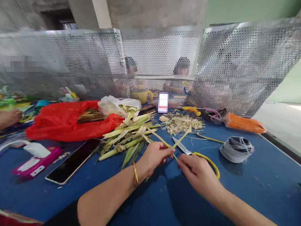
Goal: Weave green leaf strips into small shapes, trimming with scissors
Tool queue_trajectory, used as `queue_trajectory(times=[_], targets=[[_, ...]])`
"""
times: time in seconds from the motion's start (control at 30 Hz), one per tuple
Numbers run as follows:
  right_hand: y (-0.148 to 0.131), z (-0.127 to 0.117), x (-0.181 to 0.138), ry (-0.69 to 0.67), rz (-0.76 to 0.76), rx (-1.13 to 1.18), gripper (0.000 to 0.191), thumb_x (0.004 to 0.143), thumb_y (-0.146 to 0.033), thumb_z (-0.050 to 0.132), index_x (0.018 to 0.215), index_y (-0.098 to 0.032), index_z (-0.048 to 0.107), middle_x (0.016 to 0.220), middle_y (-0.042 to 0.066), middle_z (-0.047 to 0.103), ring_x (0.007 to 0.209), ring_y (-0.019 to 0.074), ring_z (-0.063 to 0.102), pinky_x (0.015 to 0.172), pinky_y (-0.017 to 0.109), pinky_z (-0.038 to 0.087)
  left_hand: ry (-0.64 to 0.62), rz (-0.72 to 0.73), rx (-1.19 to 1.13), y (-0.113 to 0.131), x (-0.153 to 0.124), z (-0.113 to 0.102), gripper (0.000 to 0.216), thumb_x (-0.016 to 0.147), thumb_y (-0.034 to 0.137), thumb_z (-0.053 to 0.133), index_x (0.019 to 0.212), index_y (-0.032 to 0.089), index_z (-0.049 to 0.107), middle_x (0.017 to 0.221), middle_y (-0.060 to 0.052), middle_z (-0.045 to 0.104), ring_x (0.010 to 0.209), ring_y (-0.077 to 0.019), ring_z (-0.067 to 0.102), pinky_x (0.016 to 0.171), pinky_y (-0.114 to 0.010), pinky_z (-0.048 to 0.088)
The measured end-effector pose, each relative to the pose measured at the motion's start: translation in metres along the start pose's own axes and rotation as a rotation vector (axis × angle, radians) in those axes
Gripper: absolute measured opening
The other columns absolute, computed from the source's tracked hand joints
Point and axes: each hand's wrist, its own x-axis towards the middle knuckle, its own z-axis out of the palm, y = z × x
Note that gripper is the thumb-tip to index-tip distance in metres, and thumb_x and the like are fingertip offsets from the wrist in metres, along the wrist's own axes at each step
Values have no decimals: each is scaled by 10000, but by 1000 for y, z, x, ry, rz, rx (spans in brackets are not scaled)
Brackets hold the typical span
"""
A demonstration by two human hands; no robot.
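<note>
Between my two hands is a pale green plant-leaf strip (pixel 160 138), crossed by a second strip (pixel 183 138) that rises to the right. My left hand (pixel 156 155), with a gold bangle at the wrist, pinches the strips near where they cross. Thumb and fingers of my right hand (pixel 197 171) close on the lower end. Yellow-handled scissors (pixel 213 166) lie on the table just beyond my right hand, blades pointing up and left. Left of the strips spreads a heap of green husk-like leaves (pixel 127 135). A spool of grey-white twine (pixel 236 150) stands at the right.
On the blue table (pixel 263 194) lie a red plastic bag (pixel 58 121), a dark phone (pixel 72 163) and a pink power strip (pixel 37 164). Shredded scraps (pixel 184 122) and a lit phone (pixel 163 102) are farther back, before a perforated metal screen (pixel 160 44). Another person's hand (pixel 10 117) is at far left.
</note>
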Motion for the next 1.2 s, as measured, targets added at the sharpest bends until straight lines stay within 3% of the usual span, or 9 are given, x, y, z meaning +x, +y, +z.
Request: queue_trajectory(times=[0.13, 0.27, 0.4, 0.57, 0.73, 0.9, 0.97, 1.03, 1.2], targets=[[-4, -2, 0, -35, -8, 68, 328, 921, -323, 397, 623, -202, 459, 570, -14, 508, 566, 130, 456, 560, 254, 300, 24, 43, 0, -1, 0, -3, 187, 701, 284, 690, 734, 112, 625, 602, 11, 599, 428, -32, 371, 415, -190, 216], [3, -7, 9, -185, 183, 483, 385, 895, -481, 435, 694, -187, 581, 575, -7, 579, 545, 126, 507, 555, 245, 367, -60, 29, -33, 4, -2, -7, 293, 690, 390, 710, 744, 116, 619, 624, 13, 591, 423, -22, 322, 411, -198, 163], [8, -6, 17, 25, 407, 911, 431, 733, -597, 624, 738, -167, 605, 603, -23, 570, 537, 110, 517, 576, 244, 415, -187, -17, -35, 8, -7, -8, 449, 756, 578, 583, 757, 130, 619, 634, 1, 596, 420, -29, 288, 421, -210, 111], [6, 3, 16, 156, 504, 1090, 397, 633, -507, 763, 632, -151, 587, 580, -15, 588, 506, 85, 511, 543, 219, 404, -216, 1, 118, 3, -10, -1, 384, 686, 495, 688, 732, 114, 662, 568, 19, 559, 456, -47, 338, 460, -222, 183], [15, 7, 18, 158, 436, 944, 417, 678, -546, 706, 591, -164, 560, 526, 2, 578, 483, 117, 519, 528, 257, 419, -345, 18, 136, 2, -11, -2, 275, 688, 396, 680, 685, 121, 690, 517, 28, 526, 500, -72, 413, 513, -221, 260], [23, -9, 19, 745, 154, 327, 290, 808, -426, 622, 984, -196, 618, 919, 70, 646, 873, 219, 593, 788, 362, 471, -319, -20, 187, 1, -14, -2, 316, 718, 434, 654, 736, 123, 710, 539, 18, 541, 521, -78, 437, 506, -214, 243], [19, -15, 16, 664, -25, 103, 204, 846, -359, 595, 994, -231, 653, 1018, 72, 650, 988, 230, 580, 937, 418, 400, -338, -8, 220, -2, -16, 1, 370, 749, 474, 613, 747, 116, 708, 553, 4, 560, 528, -87, 455, 509, -217, 255], [14, -16, 14, 390, -137, 29, 125, 873, -311, 574, 869, -258, 687, 931, 26, 683, 929, 201, 611, 1032, 456, 299, -367, 15, 248, -4, -18, 4, 351, 770, 443, 585, 731, 113, 699, 560, -3, 571, 531, -93, 474, 526, -219, 286], [6, -8, 14, 63, -16, 197, 145, 829, -286, 627, 698, -227, 647, 736, -51, 672, 760, 136, 630, 1105, 485, 162, -405, 71, 278, -9, -21, 12, 226, 752, 296, 558, 686, 122, 686, 569, 5, 575, 538, -99, 501, 593, -228, 364]])
